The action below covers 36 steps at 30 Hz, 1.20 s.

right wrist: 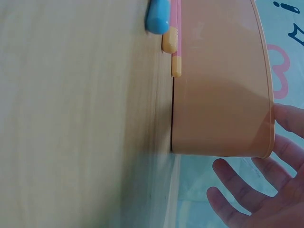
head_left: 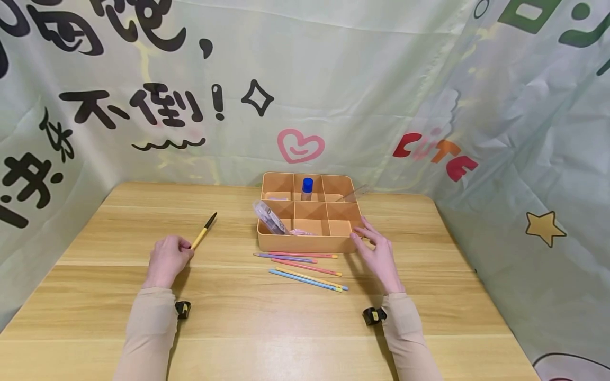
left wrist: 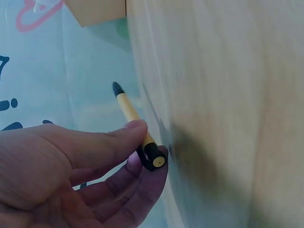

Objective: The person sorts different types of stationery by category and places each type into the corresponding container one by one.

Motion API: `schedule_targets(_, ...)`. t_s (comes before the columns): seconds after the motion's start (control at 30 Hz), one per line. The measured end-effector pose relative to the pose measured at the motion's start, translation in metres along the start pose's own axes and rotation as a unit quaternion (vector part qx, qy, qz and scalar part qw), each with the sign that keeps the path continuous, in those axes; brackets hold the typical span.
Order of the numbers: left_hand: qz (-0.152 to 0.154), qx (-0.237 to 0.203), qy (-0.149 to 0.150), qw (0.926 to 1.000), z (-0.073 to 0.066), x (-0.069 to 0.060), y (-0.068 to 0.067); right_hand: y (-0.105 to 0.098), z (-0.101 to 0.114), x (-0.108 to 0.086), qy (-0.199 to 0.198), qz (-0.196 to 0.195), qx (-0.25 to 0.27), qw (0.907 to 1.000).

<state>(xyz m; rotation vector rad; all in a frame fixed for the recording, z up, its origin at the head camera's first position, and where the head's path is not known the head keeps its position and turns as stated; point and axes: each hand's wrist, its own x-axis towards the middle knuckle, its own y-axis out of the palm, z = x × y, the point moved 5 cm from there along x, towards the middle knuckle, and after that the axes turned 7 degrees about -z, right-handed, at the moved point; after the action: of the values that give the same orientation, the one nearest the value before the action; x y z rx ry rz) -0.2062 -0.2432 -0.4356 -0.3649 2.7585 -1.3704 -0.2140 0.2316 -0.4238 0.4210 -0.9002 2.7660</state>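
Head view: our left hand (head_left: 168,259) pinches a pen (head_left: 204,232); well apart, our spread right hand (head_left: 379,259) touches the box (head_left: 307,244) edge.

**A Screened-Off Stationery Corner**

We are looking at a small desk space — whether in a home, a classroom or a studio, we are not managing to tell. Pale printed cloth (head_left: 362,69) is hanging behind the wooden table (head_left: 267,338) and along its sides, hiding everything beyond. On it we are seeing black characters (head_left: 167,112), a pink heart (head_left: 301,146) and the word "CUTE" (head_left: 443,151). A compartmented organizer (head_left: 305,244), pencils (head_left: 305,266) and a pen (head_left: 205,231) are marking this as a writing spot.
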Motion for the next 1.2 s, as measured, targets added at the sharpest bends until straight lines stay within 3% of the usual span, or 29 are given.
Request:
schedule_targets(0.17, -0.003, -0.016, -0.006, 0.9999, -0.003, -0.001, -0.001, 0.0, -0.001, 0.0, 0.0, 0.0, -0.001, 1.0)
schedule_targets(0.57, -0.073, -0.034, 0.002, 0.9967, -0.011, 0.0, -0.01, 0.0, 0.0, 0.001, 0.001, -0.002, -0.001, 1.0)
schedule_targets(0.93, -0.178, -0.064, 0.029, 0.9815, -0.02, 0.001, -0.019, 0.0, 0.0, 0.0, 0.003, 0.001, 0.0, 1.0)
schedule_targets(1.2, -0.179, -0.13, 0.009, 0.9751, -0.026, 0.0, -0.023, 0.0, 0.0, 0.0, 0.002, 0.001, -0.001, 1.0)
